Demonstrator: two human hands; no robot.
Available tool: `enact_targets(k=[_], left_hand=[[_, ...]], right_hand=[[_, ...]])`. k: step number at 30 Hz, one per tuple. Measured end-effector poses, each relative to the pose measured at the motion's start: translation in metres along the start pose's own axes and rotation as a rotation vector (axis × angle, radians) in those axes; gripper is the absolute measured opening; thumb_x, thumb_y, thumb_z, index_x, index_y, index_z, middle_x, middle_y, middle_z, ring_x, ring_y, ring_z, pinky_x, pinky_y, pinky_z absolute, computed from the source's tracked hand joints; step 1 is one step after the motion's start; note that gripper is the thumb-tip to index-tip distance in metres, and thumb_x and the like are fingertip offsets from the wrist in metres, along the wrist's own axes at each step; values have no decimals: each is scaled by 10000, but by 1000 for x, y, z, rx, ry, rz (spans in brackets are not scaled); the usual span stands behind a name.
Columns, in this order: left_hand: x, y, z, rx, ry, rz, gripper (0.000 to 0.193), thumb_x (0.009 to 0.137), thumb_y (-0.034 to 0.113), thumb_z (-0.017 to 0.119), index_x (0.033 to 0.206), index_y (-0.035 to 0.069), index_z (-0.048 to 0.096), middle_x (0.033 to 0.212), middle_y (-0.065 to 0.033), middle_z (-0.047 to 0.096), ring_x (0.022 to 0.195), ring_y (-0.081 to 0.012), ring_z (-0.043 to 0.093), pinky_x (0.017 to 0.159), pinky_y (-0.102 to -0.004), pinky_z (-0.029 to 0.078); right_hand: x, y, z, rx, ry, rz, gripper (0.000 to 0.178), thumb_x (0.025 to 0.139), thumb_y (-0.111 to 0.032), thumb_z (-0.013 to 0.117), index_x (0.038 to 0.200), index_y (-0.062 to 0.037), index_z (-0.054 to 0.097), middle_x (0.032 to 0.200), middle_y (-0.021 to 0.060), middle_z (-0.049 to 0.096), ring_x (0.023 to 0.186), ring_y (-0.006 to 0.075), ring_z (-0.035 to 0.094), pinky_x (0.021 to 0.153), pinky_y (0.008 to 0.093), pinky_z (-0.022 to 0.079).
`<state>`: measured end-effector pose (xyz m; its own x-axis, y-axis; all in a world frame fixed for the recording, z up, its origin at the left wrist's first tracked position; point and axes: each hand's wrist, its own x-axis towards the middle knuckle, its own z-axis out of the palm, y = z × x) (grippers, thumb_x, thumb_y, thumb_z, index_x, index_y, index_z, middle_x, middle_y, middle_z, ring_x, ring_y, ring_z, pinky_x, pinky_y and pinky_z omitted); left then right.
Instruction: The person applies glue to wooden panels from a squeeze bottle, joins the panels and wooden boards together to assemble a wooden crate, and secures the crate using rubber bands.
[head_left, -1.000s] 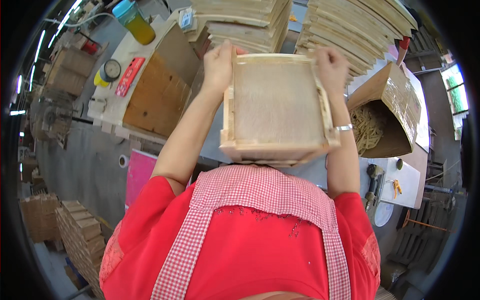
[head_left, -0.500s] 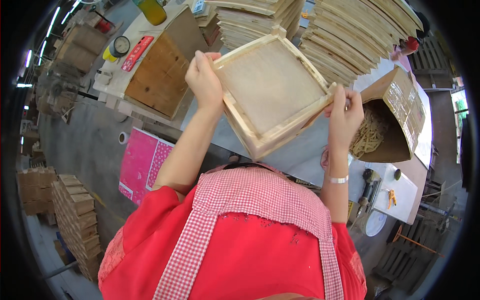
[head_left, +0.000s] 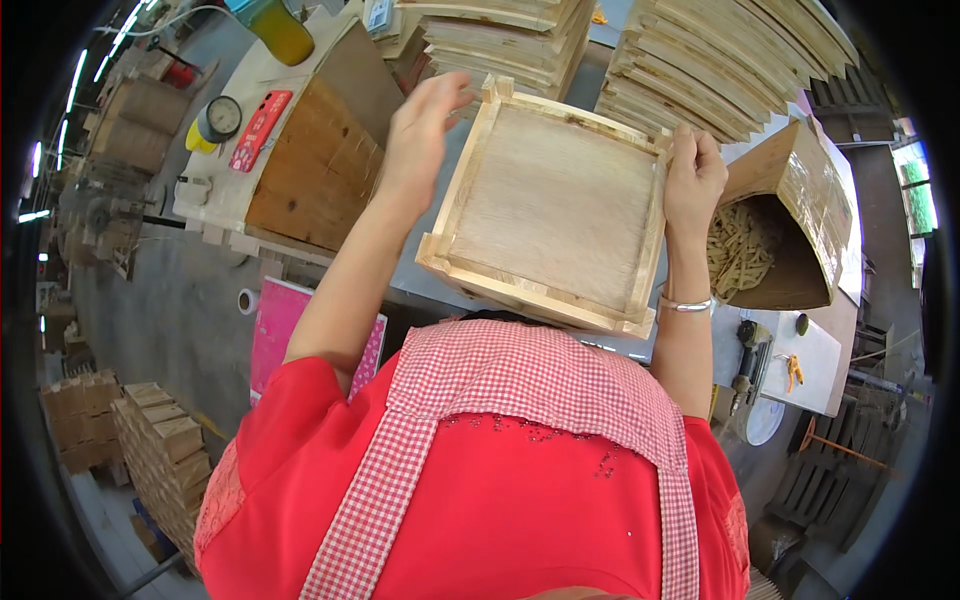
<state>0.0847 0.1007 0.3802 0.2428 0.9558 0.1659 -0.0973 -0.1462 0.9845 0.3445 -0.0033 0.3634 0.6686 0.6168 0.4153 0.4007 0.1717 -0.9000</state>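
In front of my chest is a square wooden tray (head_left: 555, 205) with a thin plywood panel, a raised rim and small posts jutting at its corners. My right hand (head_left: 694, 185) is closed on its far right corner, thumb along the rim. Just off the far left corner, my left hand (head_left: 420, 145) is raised with fingers stretched out and slightly blurred by motion. It appears apart from the wood and holds nothing. The tray's underside is hidden.
Tall stacks of wooden frames (head_left: 690, 70) stand at the back. To the right, a cardboard box (head_left: 800, 200) lies on its side with many small wooden pieces (head_left: 740, 250). A power tool (head_left: 745, 365) is nearer. A wooden cabinet (head_left: 315, 150) stands at left, bearing a red phone-like case (head_left: 262, 130).
The tray has turned and now lies squarer to me. My left hand has let go of its left side and moved up; my right hand still grips the far right corner.
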Motion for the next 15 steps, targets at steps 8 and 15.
enact_targets(k=[8, 15], left_hand=[[45, -24, 24, 146, -311, -43, 382, 1023, 330, 409, 1003, 43, 661, 1011, -43, 643, 958, -162, 553, 913, -283, 418], [17, -18, 27, 152, -190, 139, 366, 1007, 298, 413, 954, 27, 653, 913, -35, 637, 883, -117, 545, 824, -289, 441]], right_hand=[[-17, -3, 0, -25, 79, -25, 293, 951, -186, 608, 757, 34, 619, 612, -65, 454, 607, 23, 368, 512, 231, 302], [-13, -6, -3, -25, 83, 50, 289, 929, -196, 642, 766, 41, 664, 627, -56, 530, 598, 21, 406, 525, 210, 337]])
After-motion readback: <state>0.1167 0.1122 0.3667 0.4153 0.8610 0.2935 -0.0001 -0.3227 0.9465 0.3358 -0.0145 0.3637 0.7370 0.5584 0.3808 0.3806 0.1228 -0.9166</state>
